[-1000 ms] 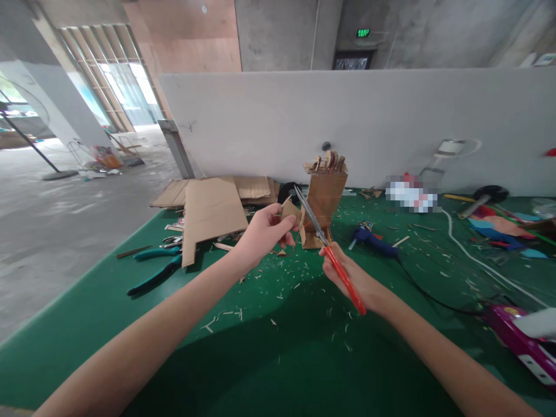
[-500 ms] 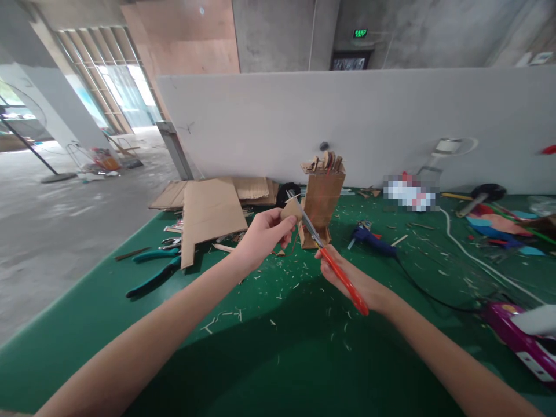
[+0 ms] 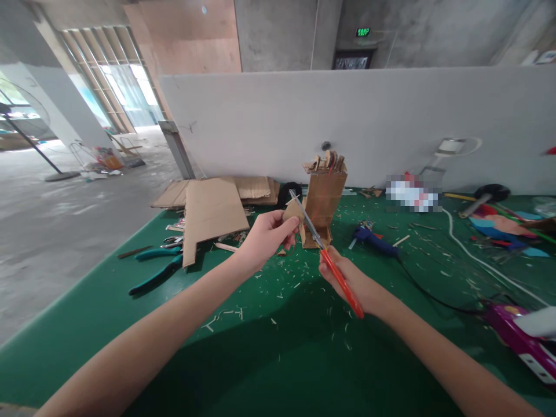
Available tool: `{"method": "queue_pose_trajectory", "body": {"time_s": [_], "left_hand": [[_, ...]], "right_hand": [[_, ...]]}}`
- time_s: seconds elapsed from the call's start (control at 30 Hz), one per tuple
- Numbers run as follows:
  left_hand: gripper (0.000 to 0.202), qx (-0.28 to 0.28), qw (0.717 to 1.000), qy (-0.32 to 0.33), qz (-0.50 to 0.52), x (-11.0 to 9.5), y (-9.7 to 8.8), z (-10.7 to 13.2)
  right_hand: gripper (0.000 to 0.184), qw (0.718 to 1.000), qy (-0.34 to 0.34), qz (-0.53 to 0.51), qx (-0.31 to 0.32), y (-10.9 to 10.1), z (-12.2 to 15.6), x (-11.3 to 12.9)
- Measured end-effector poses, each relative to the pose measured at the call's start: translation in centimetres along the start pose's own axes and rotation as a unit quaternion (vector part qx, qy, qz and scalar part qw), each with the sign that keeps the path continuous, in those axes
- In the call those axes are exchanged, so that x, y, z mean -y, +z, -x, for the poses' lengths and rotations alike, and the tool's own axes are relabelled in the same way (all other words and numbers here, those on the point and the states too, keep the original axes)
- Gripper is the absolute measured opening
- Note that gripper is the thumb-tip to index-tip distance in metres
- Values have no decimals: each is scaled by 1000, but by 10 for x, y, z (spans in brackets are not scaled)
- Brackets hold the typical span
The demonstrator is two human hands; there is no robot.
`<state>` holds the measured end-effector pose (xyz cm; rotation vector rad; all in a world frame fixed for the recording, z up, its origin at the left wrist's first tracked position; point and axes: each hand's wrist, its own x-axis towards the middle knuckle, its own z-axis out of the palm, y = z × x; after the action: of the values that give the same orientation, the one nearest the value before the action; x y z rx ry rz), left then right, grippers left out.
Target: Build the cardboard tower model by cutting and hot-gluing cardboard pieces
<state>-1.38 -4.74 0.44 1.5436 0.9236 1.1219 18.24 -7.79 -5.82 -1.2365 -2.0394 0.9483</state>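
My left hand (image 3: 264,237) pinches a small brown cardboard piece (image 3: 292,211) above the green table (image 3: 278,347). My right hand (image 3: 351,281) grips red-handled scissors (image 3: 324,255), whose blades angle up and left and meet the cardboard piece at its right edge. Just behind both stands an upright cardboard box (image 3: 324,200) with scraps sticking out of its top.
Flat cardboard sheets (image 3: 212,205) lie at the back left, with teal-handled pliers (image 3: 158,272) in front of them. A blue glue gun (image 3: 376,240) with a black cord lies to the right. A purple tool (image 3: 519,341) sits far right. Cardboard slivers litter the table. A white partition stands behind.
The scissor blades have closed in on the cardboard piece, and both hands have shifted slightly. The rest of the table is unchanged.
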Motion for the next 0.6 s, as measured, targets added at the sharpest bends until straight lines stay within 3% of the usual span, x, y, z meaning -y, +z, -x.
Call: {"method": "queue_pose_trajectory", "body": {"time_s": [0.17, 0.4, 0.6], "left_hand": [[20, 0, 1000, 5, -6, -1, -2, -1], [22, -16, 1000, 9, 22, -2, -6, -3], [20, -3, 1000, 10, 4, 1, -4, -2]], "right_hand": [[34, 999, 8, -21, -27, 4, -1, -5], [36, 998, -17, -2, 58, -13, 6, 17], [34, 999, -19, -24, 44, -11, 6, 16]]}}
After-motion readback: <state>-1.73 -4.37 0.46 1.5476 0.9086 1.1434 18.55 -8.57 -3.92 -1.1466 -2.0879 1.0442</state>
